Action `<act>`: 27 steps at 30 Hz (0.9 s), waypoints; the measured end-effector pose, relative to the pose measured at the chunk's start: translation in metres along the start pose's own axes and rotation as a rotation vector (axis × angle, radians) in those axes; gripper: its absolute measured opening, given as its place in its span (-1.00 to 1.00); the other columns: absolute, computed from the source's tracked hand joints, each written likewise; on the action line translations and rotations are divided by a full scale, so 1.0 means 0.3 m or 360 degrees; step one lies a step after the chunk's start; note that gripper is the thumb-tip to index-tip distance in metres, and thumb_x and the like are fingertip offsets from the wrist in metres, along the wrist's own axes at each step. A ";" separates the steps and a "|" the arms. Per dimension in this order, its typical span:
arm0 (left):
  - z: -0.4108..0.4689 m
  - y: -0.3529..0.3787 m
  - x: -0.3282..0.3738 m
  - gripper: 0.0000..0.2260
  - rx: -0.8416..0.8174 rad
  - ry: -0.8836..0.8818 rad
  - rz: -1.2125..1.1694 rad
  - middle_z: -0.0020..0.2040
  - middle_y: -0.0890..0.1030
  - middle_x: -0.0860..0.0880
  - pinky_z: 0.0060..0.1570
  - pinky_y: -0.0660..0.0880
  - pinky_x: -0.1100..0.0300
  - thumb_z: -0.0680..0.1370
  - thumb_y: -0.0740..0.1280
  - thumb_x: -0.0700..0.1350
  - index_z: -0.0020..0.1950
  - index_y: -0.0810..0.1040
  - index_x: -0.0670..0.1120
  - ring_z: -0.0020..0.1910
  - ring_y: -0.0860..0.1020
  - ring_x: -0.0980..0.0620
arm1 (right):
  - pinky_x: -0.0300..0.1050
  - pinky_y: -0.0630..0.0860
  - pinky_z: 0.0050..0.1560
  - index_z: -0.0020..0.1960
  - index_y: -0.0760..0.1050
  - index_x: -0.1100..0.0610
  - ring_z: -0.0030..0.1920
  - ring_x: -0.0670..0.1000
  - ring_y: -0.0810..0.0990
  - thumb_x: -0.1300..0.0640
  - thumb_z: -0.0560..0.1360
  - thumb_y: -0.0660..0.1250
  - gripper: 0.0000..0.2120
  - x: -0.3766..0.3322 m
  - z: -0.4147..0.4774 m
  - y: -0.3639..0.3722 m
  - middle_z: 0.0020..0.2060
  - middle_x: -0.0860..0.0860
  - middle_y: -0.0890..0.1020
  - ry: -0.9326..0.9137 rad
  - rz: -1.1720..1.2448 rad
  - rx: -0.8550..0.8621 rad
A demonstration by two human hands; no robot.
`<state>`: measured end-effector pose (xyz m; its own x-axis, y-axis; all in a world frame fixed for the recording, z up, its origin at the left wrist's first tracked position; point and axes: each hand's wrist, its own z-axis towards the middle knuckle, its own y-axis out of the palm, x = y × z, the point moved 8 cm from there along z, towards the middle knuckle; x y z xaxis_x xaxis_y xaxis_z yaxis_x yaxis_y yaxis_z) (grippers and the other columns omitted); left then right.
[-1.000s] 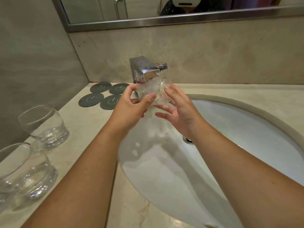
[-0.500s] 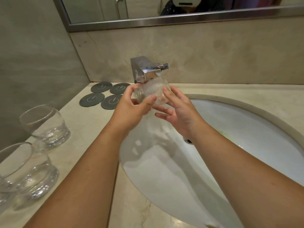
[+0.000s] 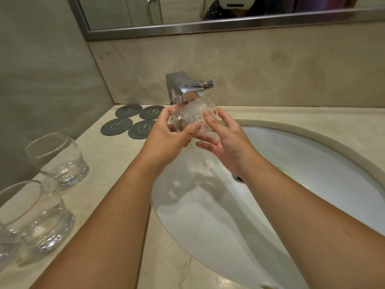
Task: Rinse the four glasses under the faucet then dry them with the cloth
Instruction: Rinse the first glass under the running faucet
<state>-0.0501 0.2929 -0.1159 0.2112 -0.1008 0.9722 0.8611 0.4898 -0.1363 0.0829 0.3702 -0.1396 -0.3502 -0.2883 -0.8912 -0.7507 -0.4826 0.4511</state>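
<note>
While the glass (image 3: 193, 116) sits just under the spout of the faucet (image 3: 187, 88), above the sink (image 3: 312, 134), the left grip (image 3: 168, 140) wraps it with thumb and curled fingers. The right grip (image 3: 227, 142) lies against its other side, thumb on the wall and fingers stretched loose beneath, steadying rather than clasping. Water appears to break over the glass. To rinse well, I would turn it so the stream reaches the inside and the rim, and hold it lower in the bowl to cut the splash. Wet glass is slippery, so the left hold should be firm. The rim is very close to the metal spout, and a knock there could chip it.

Two more glasses (image 3: 60, 161) stand upright on the desk (image 3: 116, 174), just beside the left forearm, where a swinging elbow could catch them. Four dark coasters (image 3: 135, 122) lie by the faucet's base. No cloth is in view.
</note>
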 end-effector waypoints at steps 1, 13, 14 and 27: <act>-0.001 -0.001 0.002 -0.47 0.0010 -0.0007 0.0000 -0.15 0.72 0.10 -0.09 0.60 0.23 0.49 0.58 0.09 0.41 0.49 0.14 -0.24 0.64 0.15 | 0.08 0.69 0.11 0.68 0.18 0.02 0.11 0.18 0.76 0.01 0.56 0.51 -0.19 0.000 -0.001 0.002 0.08 -0.05 0.69 0.0004 -0.0013 -0.0008; 0.005 -0.003 -0.009 -0.37 -0.0021 0.0016 -0.0090 0.13 0.73 -0.07 -0.07 0.61 0.24 0.45 0.64 0.10 0.44 0.44 0.28 -0.04 0.69 0.06 | 0.05 0.70 0.15 0.67 0.21 0.02 0.05 0.18 0.66 0.12 0.59 0.48 -0.26 -0.011 0.001 -0.011 0.13 -0.02 0.63 -0.0009 0.0079 0.0015; 0.003 -0.003 -0.002 -0.40 -0.0024 0.0039 -0.0065 0.20 0.71 -0.10 -0.06 0.61 0.25 0.48 0.64 0.05 0.42 0.44 0.30 0.04 0.70 0.04 | 0.06 0.70 0.16 0.67 0.20 0.02 0.03 0.17 0.68 0.11 0.60 0.48 -0.26 -0.010 0.003 -0.012 0.15 0.00 0.63 -0.0006 0.0068 0.0016; -0.003 0.021 -0.015 -0.37 -0.0058 -0.0089 -0.0095 -0.08 0.72 -0.03 -0.03 0.63 0.18 0.41 0.52 0.20 0.45 0.48 0.09 -0.18 0.66 0.09 | 0.05 0.69 0.10 0.65 0.25 -0.02 0.09 0.13 0.72 0.08 0.58 0.49 -0.28 -0.018 0.003 -0.015 0.13 0.00 0.70 -0.0016 -0.0006 0.0010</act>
<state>-0.0453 0.2957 -0.1212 0.1337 -0.0801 0.9878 0.8878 0.4526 -0.0835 0.0877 0.3748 -0.1369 -0.3529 -0.2781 -0.8934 -0.7555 -0.4785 0.4474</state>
